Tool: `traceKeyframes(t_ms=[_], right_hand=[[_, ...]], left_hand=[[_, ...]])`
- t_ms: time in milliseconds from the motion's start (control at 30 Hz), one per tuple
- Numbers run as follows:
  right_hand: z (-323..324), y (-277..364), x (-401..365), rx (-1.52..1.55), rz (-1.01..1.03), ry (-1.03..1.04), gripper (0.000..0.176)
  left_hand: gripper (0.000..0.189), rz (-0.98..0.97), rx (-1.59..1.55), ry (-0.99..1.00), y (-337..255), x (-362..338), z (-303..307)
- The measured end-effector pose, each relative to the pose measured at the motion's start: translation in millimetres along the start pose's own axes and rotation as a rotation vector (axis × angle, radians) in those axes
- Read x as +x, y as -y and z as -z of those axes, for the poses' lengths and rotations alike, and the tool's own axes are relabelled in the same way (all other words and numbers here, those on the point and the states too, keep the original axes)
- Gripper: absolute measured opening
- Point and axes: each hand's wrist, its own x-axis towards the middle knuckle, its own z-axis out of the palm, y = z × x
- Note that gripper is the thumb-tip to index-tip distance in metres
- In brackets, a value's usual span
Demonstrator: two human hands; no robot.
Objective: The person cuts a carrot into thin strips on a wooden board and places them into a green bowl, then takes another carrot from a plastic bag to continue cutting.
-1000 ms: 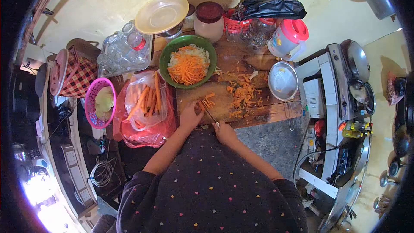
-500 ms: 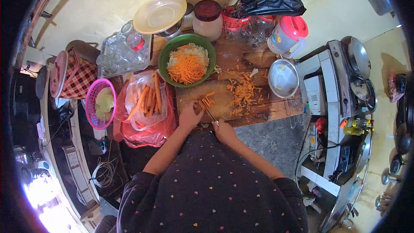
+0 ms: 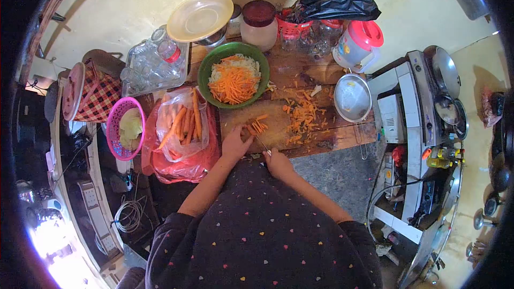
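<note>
On a wooden cutting board (image 3: 233, 120), my left hand (image 3: 235, 143) presses its fingers on a piece of carrot (image 3: 250, 129). Cut carrot sticks (image 3: 260, 124) lie just right of those fingers. My right hand (image 3: 277, 162) grips a knife (image 3: 263, 143), its blade pointing up and left to the carrot. Behind the board stands a green bowl (image 3: 203, 82) of shredded carrot and a pale shredded vegetable. Carrot scraps (image 3: 302, 120) are scattered to the right. Whole carrots (image 3: 184, 124) lie in a clear plastic bag on the left.
A pink basket (image 3: 111, 128) with leaves and a tray (image 3: 181, 76) of glassware are at left. A metal strainer (image 3: 352, 98) lies right. Jars, a pink-lidded jug (image 3: 356, 45) and a black bag (image 3: 342, 6) line the back. A stove (image 3: 423, 96) stands far right.
The whole view has shifted very slightly. My hands, the knife and the carrot pieces keep nearly the same positions.
</note>
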Motion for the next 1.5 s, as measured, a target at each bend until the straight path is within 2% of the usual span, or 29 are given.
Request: traceKeyframes(t_ms=[267,500,600,700,800,1000,1100,1400,1500], right_hand=[[-13.3,4.4,16.1,-0.026,-0.036,-0.008,0.039],[-7.4,3.1,3.4,-0.030,-0.036,-0.058,0.041],[-4.9,3.1,2.6,-0.036,-0.048,-0.051,0.042],[-4.2,2.4,1.2,-0.018,-0.026,-0.033,0.043],[-1.6,4.6,-2.3,-0.006,-0.018,-0.022,0.044],[-2.5,5.8,-1.6,-0.043,-0.045,0.003,0.040],[-5.6,4.7,-0.2,-0.037,-0.042,-0.002,0.039],[-11.6,14.0,0.6,-0.065,-0.095,-0.012,0.036],[-22.0,8.7,12.0,-0.081,-0.110,-0.010,0.036]], left_hand=[[0.044,-0.015,-0.038,0.009,1.9,1.0,2.9],[0.045,-0.038,0.020,-0.014,10.6,1.8,-5.5],[0.044,0.008,-0.038,0.031,5.7,1.2,-0.5],[0.043,-0.047,-0.051,-0.027,6.5,1.1,-1.7],[0.042,0.009,-0.060,0.021,0.1,0.2,3.9],[0.040,-0.023,-0.016,0.004,3.0,1.7,3.4],[0.038,-0.097,-0.046,-0.041,9.2,1.8,0.9],[0.029,0.046,-0.139,-0.055,8.9,6.9,-3.5],[0.027,0.023,-0.165,-0.093,11.0,5.9,-4.4]])
